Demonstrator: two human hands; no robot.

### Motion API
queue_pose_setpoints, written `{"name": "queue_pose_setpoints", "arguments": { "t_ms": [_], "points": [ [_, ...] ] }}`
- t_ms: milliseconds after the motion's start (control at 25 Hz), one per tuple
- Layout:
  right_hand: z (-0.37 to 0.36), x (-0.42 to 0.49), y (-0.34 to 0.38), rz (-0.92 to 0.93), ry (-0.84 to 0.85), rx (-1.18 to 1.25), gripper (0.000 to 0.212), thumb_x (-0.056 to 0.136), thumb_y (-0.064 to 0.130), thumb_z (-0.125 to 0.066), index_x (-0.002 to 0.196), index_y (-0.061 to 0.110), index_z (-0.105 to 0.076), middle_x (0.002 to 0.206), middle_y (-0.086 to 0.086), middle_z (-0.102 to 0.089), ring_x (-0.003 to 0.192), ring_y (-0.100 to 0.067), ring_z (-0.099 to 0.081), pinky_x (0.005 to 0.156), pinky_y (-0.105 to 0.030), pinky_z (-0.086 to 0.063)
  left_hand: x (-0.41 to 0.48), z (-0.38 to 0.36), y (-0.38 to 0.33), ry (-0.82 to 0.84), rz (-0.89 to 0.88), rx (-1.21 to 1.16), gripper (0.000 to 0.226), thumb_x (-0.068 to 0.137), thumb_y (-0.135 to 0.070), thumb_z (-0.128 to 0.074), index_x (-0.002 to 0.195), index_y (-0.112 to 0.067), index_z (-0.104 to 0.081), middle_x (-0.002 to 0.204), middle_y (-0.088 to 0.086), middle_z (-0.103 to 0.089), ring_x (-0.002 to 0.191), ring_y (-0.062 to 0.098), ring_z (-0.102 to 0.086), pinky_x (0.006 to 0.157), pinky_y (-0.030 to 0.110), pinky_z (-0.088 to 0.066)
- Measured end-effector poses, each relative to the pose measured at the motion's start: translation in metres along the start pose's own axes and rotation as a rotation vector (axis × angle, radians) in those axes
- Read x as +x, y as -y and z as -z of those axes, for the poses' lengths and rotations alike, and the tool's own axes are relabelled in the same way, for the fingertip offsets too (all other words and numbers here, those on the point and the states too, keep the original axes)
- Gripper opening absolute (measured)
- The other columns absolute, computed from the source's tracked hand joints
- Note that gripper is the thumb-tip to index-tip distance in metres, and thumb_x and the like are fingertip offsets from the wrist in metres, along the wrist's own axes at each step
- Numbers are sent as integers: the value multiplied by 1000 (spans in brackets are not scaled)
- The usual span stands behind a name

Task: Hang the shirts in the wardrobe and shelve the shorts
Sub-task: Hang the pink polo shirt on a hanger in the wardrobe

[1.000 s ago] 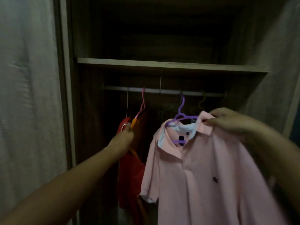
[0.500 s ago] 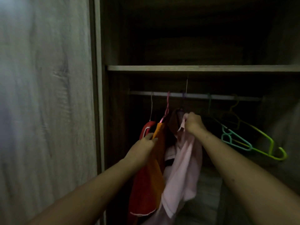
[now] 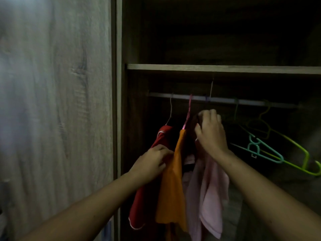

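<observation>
A metal rail (image 3: 243,101) crosses the dark wardrobe under a wooden shelf (image 3: 225,69). Three shirts hang from it side by side: a red shirt (image 3: 144,202) at the left, an orange shirt (image 3: 171,192) on a pink hanger, and a pink shirt (image 3: 211,193) at the right. My left hand (image 3: 152,161) pinches the orange shirt's shoulder, between the red and orange cloth. My right hand (image 3: 211,131) is closed around the top of the pink shirt near its collar, just below the rail. The pink shirt's hanger is hidden behind that hand.
Empty hangers hang tilted at the right of the rail: a teal hanger (image 3: 262,150) and a yellow-green hanger (image 3: 298,153). The wardrobe's wooden door panel (image 3: 57,110) fills the left. The space above the shelf is dark.
The pink shirt went from in front of me, held at the collar, onto the rail beside the orange shirt. My left hand slid down the orange shirt's shoulder. The view moved closer.
</observation>
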State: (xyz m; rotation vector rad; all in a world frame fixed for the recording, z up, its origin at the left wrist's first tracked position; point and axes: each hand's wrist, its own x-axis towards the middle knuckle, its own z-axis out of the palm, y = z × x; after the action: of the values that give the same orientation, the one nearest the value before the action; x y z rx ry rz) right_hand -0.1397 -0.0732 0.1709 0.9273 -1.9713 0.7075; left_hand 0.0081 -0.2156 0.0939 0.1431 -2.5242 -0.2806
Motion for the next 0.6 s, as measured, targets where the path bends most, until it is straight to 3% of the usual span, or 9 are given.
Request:
{"name": "queue_pose_setpoints", "arguments": {
  "t_ms": [80, 200, 320, 400, 520, 600],
  "points": [
    [-3, -6, 38, 133, -17, 205, 26, 84, 17, -53, 110, 13, -52, 107, -7, -53, 99, -23, -51, 83, -33, -45, -17, 18, 12, -47, 42, -62, 44, 88, -13, -56, 129, -29, -53, 125, -13, -50, 94, 3, -60, 75, 17, -51],
    [-21, -24, 110, 270, 38, 463, 18, 86, 13, -51, 104, 12, -54, 100, -3, -55, 93, -16, -53, 80, -27, -44, -54, 54, 46, -129, 124, -108, 39, 79, -3, -59, 116, -14, -65, 106, -4, -68, 90, 6, -65, 76, 5, -43],
    [-54, -53, 202, 370, 153, 692, 12, 86, 9, -52, 97, 11, -55, 94, -3, -57, 86, -18, -56, 76, -30, -46, -125, 101, 98, -231, 366, -170, 32, 81, 1, -55, 109, -11, -67, 96, 3, -74, 67, 11, -71, 68, 15, -53],
    [-77, -76, 264, 430, 241, 777, 10, 86, 8, -52, 94, 10, -57, 90, -5, -59, 82, -20, -57, 74, -31, -45, -185, 133, 134, -267, 529, -130, 32, 83, 4, -55, 109, -10, -66, 93, 6, -74, 66, 12, -72, 65, 18, -55],
    [-109, -117, 357, 536, 374, 920, 8, 86, 5, -52, 89, 6, -59, 84, -6, -58, 74, -19, -54, 70, -24, -39, -287, 185, 183, -326, 709, -41, 30, 81, 6, -58, 105, -8, -69, 87, 8, -74, 68, 8, -70, 62, 8, -49],
    [-128, -151, 423, 577, 503, 1006, 8, 87, 6, -52, 89, 6, -59, 85, -7, -59, 73, -16, -53, 69, -25, -41, -367, 217, 215, -373, 879, 60, 25, 81, 0, -64, 101, -12, -71, 91, 7, -75, 73, 9, -68, 69, 15, -52]
  ]
}}
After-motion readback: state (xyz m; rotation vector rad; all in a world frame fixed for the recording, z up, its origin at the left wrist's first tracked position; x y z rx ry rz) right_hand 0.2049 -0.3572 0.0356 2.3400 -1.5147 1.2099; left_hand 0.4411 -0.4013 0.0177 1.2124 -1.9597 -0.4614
